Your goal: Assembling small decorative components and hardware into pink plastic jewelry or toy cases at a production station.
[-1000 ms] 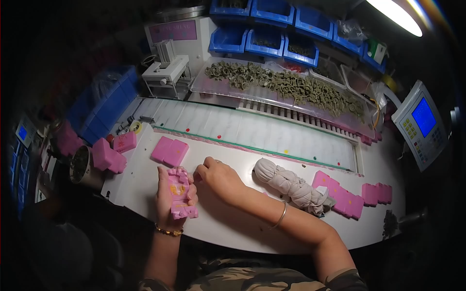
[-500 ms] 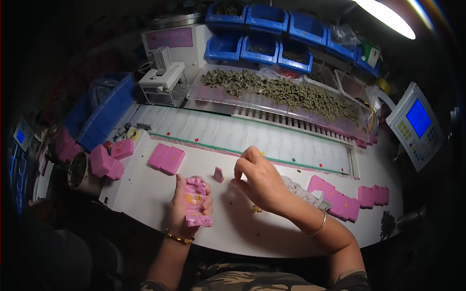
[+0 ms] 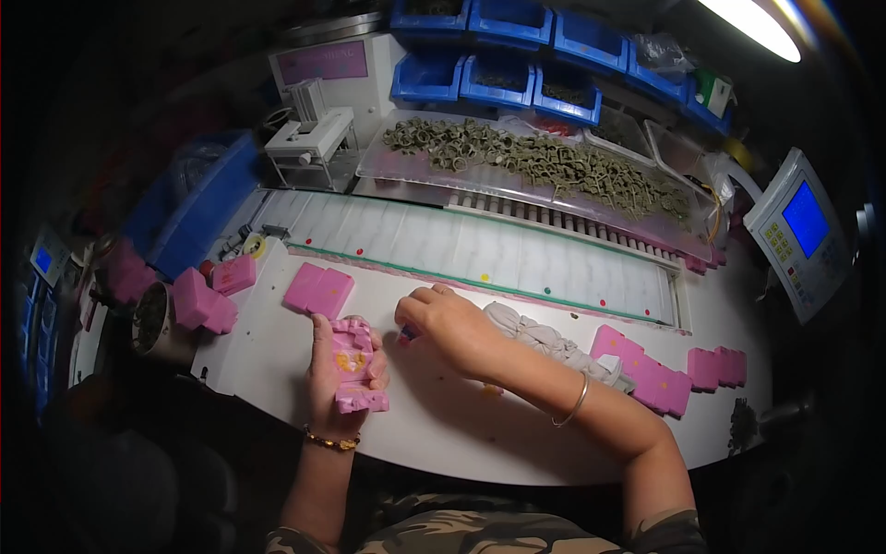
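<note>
My left hand (image 3: pixel 323 383) is closed around a pink rubber mold (image 3: pixel 353 346), its hollowed inside facing up, with a yellow-orange patch in the cavity. To its right, my right hand (image 3: pixel 448 325) reaches across just above the white tabletop (image 3: pixel 434 434). Its fingertips are pinched on a small pink piece (image 3: pixel 406 336) with a dark blue spot, mostly hidden by the fingers. Under my right forearm lies a small yellow bit (image 3: pixel 492 390), partly covered.
Pink mold blocks (image 3: pixel 318 290) lie left of centre, more pink blocks (image 3: pixel 646 374) at the right beside a greyish-white cloth bundle (image 3: pixel 544 340). Behind stand a clear tray (image 3: pixel 388 169) of green pieces and blue bins (image 3: pixel 498 81). A control panel (image 3: pixel 801 235) rises at right.
My right hand has moved left and down onto the small pink piece that stood alone on the table, and now pinches it. My left hand and the mold have shifted slightly left and up.
</note>
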Demonstrator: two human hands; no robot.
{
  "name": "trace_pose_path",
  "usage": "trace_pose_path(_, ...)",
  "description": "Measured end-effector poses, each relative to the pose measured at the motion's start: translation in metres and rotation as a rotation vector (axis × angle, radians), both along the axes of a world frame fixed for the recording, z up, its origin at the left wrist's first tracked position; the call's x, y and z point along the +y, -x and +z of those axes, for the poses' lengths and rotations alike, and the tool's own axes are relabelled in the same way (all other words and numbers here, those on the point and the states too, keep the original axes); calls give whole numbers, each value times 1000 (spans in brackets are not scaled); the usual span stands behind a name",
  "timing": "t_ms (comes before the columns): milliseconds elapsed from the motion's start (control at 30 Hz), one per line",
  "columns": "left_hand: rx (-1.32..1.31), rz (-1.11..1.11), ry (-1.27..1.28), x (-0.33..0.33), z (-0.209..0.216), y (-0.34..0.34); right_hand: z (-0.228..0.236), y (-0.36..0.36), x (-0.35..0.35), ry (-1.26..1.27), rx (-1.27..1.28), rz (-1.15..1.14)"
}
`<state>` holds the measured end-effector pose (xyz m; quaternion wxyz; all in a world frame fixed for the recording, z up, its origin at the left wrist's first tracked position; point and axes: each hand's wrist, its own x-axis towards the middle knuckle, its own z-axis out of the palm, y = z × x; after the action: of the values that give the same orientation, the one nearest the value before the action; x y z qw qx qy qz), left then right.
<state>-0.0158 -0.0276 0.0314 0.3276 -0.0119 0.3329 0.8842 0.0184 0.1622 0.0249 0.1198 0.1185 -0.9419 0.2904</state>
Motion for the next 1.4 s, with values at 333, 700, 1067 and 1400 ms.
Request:
trace_pose_path(333, -75, -44, -67, 2, -8, 1, 14, -20, 16, -128, -43, -93)
trace_pose_path(700, -71, -156, -26, 45, 2, -15, 7, -47, 90, 718, -397, -438)
trace_pose_path(1067, -311, -23, -167, 64, 17, -19, 25, -59, 73, 783, -301, -415)
trace_pose_path(1400, -119, -223, -219, 75, 17, -33, 64, -92, 29, 883, -82, -163)
